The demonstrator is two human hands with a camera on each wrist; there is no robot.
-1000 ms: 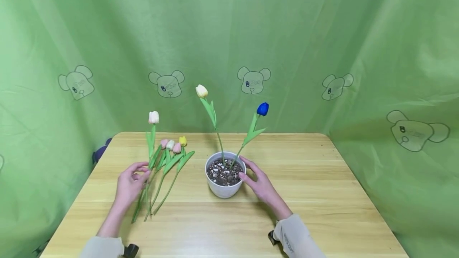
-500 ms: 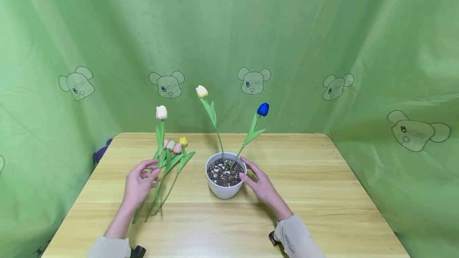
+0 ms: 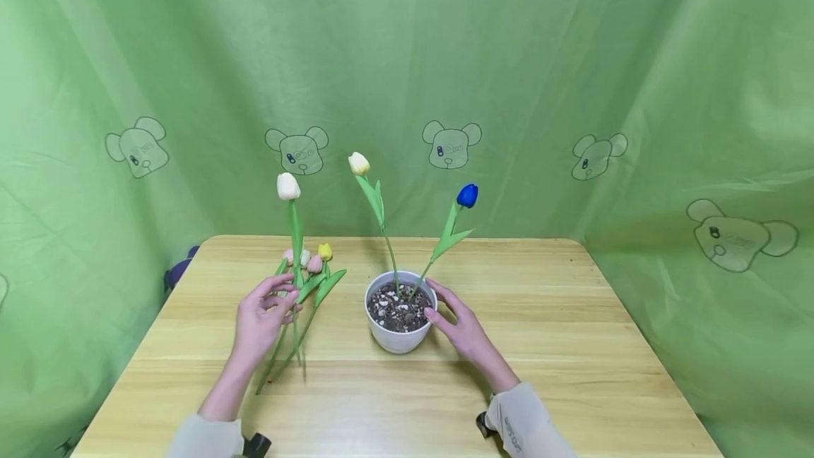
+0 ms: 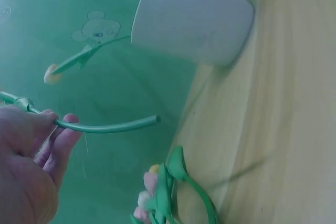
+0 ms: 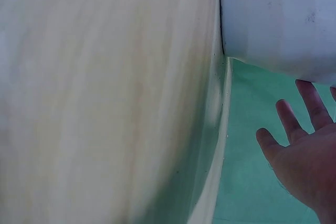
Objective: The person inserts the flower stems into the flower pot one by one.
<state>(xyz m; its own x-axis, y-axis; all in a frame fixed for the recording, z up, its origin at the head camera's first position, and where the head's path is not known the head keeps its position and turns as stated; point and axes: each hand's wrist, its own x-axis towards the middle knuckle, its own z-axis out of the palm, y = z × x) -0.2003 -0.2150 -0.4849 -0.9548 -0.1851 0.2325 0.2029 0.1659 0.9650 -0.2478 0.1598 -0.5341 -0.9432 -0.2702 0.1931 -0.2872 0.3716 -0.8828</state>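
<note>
Reader: With the pot taken as the centre of a clock face, what is found around it?

Describer: A round white pot (image 3: 397,341) is set on a pale wood-grain tabletop (image 3: 540,302). It is filled with dark, white-flecked soil (image 3: 386,314), where two flowers are stood: a cream-white tulip with green leaves (image 3: 372,197), its bloom tilted between eleven and twelve, and a deep-blue tulip with green leaves (image 3: 443,244), leaning toward one. All is backed, from nine round to three, by a green curtain printed with bear heads (image 3: 534,55).

Reader: How are the hands placed?

Describer: At nine, a white plastic-looking tulip with a green stem (image 3: 297,239) is pinched between thumb and fingers of the left hand (image 3: 263,313), bloom upward. At three, the pot's rim is touched by the right hand (image 3: 463,327), its thumb and forefinger spread apart.

Reader: What stands in the way?

Describer: The stretch between left hand and pot is partly taken up by a loose bunch of pink, white and yellow tulips (image 3: 311,287), laid at nine to ten and crossed, as seen from the head, by the held stem.

Reader: What is added by the wrist views?

Describer: From the left wrist, the stem's bare lower end is shown lifted clear of the tabletop; the held bloom is seen only from the head. From the right wrist, spread, nearly straight fingers are revealed, one tip at the pot's wall; in the head view they are mostly hidden.
</note>
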